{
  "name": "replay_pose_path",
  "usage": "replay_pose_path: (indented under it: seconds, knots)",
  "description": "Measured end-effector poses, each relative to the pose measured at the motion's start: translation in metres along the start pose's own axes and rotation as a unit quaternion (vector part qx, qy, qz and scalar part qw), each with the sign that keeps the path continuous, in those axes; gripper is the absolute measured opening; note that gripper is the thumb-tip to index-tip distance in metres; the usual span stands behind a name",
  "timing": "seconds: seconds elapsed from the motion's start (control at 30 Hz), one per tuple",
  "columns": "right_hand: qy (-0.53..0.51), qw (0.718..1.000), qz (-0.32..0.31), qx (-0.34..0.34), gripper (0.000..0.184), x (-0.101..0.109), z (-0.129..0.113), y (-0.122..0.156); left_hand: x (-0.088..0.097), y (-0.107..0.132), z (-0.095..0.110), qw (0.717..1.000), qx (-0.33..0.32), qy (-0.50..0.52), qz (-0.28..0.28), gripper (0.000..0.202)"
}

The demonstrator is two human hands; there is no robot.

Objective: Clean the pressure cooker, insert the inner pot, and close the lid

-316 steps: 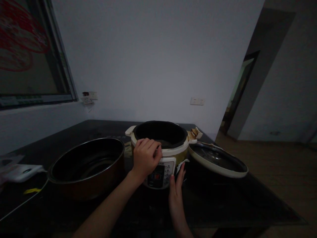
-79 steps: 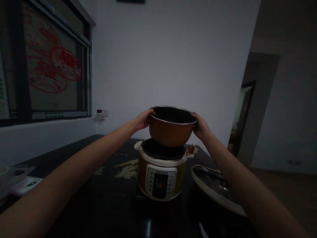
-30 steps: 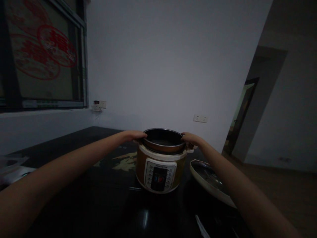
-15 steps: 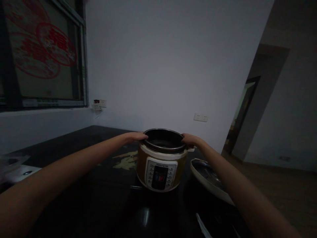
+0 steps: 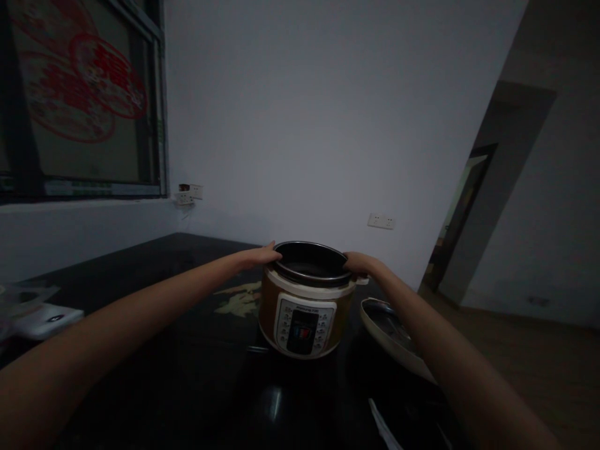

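A gold-brown and white electric pressure cooker (image 5: 269, 305) stands lidless on the dark table, its button panel (image 5: 304, 325) facing me. The dark inner pot (image 5: 310, 279) sits in it, with its metal rim raised a little above the white collar. My left hand (image 5: 266, 255) grips the rim at the left, thumb on the inside and one finger sticking up. On the opposite side, my right hand (image 5: 360, 263) is closed over the rim; most of its fingers are hidden. The pot's bottom is too dark to make out.
Right of the cooker lies its lid (image 5: 398, 340), upturned, partly behind my right forearm. A thin white strip (image 5: 382, 425) is on the table (image 5: 197, 387) in front. White and clear plastic items (image 5: 42, 319) lie at far left. A wall stands behind.
My view has shifted slightly. A finger of my left hand now sticks up at the rim. Both hands stay on the inner pot, which shows no clear movement.
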State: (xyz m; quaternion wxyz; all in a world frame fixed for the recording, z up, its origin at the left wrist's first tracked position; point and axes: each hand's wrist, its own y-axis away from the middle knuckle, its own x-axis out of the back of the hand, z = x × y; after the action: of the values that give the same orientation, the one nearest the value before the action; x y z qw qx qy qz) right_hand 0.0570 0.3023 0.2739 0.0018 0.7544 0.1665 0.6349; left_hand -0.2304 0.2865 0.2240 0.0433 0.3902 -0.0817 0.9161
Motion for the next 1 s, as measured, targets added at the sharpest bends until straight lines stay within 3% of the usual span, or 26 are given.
replay_pose_path:
  seconds: [0.23,0.5,0.67,0.8,1.0]
  knots:
    - [0.016,1.0,0.018,0.008,0.033,0.0,0.0,-0.002,-0.004,0.008,0.015,0.999,0.019,0.0,0.034,0.035]
    - [0.025,0.998,0.058,0.014,0.032,-0.006,0.007,-0.016,-0.003,0.009,0.015,0.996,0.006,-0.057,0.067,0.038]
    - [0.035,0.987,0.153,0.036,0.033,-0.008,0.006,-0.01,-0.006,0.009,0.02,0.98,-0.027,-0.138,0.141,0.059]
    - [0.016,0.963,0.252,0.089,0.034,0.001,0.006,0.013,-0.006,0.016,0.044,0.96,-0.106,-0.19,0.179,0.06]
    - [-0.077,0.909,0.377,0.157,0.029,0.021,0.03,0.079,-0.022,0.038,0.112,0.923,-0.264,-0.206,0.187,0.036]
